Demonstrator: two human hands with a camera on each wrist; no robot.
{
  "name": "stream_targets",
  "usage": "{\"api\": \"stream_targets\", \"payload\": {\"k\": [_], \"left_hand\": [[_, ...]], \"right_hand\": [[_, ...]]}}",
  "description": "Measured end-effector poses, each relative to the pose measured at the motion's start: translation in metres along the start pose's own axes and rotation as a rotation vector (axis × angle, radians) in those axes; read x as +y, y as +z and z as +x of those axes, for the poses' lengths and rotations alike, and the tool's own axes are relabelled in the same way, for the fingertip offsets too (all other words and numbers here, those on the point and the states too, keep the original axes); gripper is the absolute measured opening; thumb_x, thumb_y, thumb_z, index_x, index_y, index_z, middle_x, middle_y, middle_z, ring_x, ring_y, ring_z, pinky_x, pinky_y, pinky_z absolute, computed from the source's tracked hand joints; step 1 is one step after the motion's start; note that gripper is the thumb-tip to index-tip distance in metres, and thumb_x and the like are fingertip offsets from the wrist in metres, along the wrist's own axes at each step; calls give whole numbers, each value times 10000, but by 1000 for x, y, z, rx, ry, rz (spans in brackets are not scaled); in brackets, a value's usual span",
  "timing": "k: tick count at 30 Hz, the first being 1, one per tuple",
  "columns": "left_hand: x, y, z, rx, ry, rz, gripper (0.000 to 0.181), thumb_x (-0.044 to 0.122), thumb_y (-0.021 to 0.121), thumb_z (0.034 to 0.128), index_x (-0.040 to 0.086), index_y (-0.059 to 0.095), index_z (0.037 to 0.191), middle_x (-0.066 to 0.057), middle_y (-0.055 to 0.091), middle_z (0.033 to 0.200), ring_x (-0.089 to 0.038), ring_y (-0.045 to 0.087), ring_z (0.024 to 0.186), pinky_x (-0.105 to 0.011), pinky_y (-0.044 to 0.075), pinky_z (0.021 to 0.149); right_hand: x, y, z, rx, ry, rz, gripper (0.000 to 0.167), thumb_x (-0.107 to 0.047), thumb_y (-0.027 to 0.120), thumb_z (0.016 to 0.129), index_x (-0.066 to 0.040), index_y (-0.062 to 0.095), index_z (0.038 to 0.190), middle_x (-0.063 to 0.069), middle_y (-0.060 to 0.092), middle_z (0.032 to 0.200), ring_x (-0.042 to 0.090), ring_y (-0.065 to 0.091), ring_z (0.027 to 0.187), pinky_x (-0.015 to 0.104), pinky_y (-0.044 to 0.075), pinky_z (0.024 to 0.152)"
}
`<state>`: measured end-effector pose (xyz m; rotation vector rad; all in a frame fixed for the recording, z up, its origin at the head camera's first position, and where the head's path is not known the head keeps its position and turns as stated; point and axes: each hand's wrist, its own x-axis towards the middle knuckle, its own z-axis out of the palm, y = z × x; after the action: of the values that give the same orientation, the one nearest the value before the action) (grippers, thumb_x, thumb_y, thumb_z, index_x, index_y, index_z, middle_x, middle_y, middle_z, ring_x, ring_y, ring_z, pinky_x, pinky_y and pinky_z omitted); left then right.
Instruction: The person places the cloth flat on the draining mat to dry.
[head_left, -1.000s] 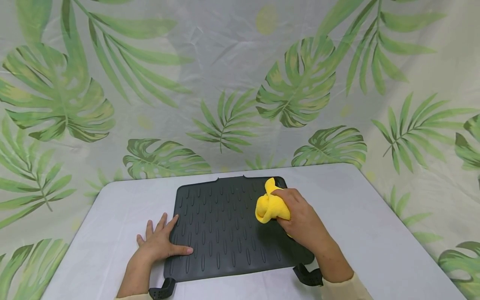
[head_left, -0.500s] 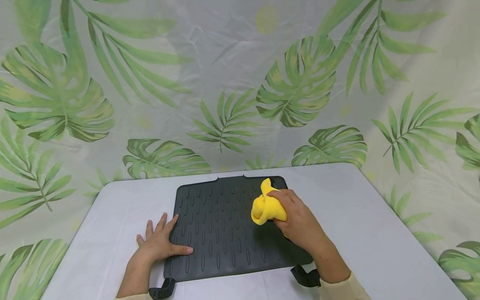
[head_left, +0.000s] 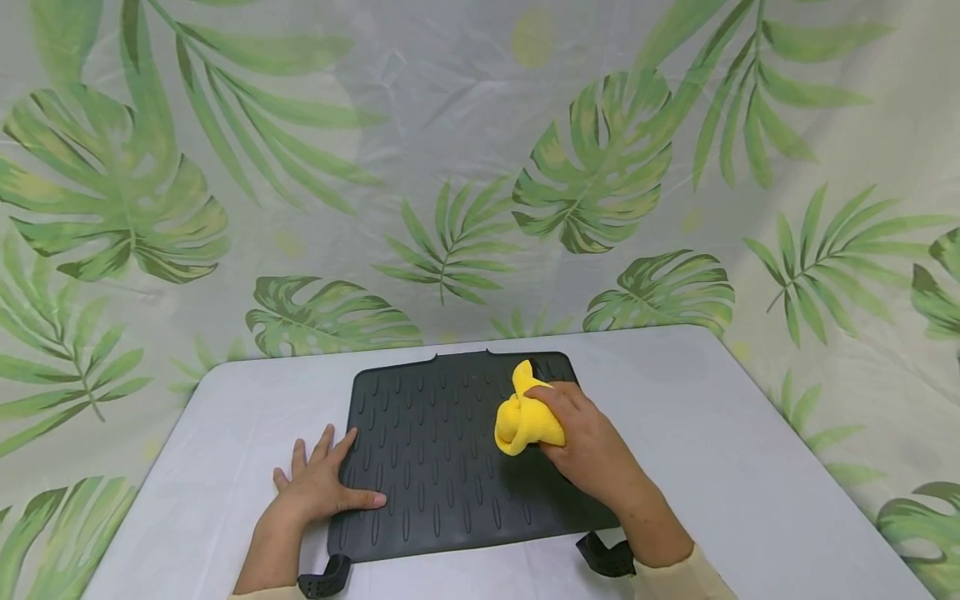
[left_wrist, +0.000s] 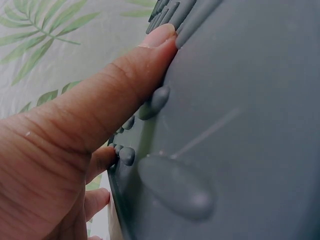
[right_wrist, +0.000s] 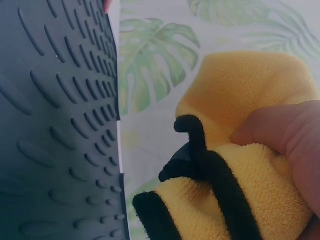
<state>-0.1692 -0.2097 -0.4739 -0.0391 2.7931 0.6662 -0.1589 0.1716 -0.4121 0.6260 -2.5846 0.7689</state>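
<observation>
A dark grey ribbed mat (head_left: 420, 467) with raised oval bumps lies on the white table. My left hand (head_left: 315, 483) rests with spread fingers at its left edge, and its thumb lies on the bumps. In the left wrist view that thumb (left_wrist: 115, 90) touches the mat's surface. My right hand (head_left: 592, 442) grips a bunched yellow cloth (head_left: 531, 421) over the mat's right half. Dark trim on the cloth (right_wrist: 250, 200) shows in the right wrist view, with the thumb pressed on it. Whether the cloth touches the mat is hard to tell.
The white table (head_left: 697, 433) extends on both sides of the mat. Behind it hangs a leaf-patterned curtain (head_left: 465, 167). Black wrist-worn pieces sit below the left (head_left: 326, 577) and right hands.
My right hand has moved a little to the left and slightly nearer over the mat, carrying the yellow cloth. The left hand and the mat have stayed in place.
</observation>
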Motion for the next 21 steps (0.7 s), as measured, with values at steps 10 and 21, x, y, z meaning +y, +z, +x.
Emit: {"api": "stream_targets", "payload": {"k": [10, 21], "left_hand": [[-1, 0, 0, -6, -4, 2, 1333, 701, 888, 572, 143, 281, 1619, -284, 86, 1687, -658, -50, 1489, -889, -3, 1068], [1, -1, -2, -7, -4, 9, 1323, 697, 887, 577, 142, 285, 1617, -283, 91, 1687, -660, -37, 1488, -890, 6, 1069]], "right_hand": [[-5, 7, 0, -42, 23, 2, 617, -60, 895, 762, -214, 607, 1286, 81, 597, 1288, 227, 611, 1004, 448, 577, 883], [-10, 17, -2, -52, -29, -9, 637, -69, 910, 745, -249, 618, 1282, 53, 600, 1313, 213, 637, 1032, 429, 582, 875]]}}
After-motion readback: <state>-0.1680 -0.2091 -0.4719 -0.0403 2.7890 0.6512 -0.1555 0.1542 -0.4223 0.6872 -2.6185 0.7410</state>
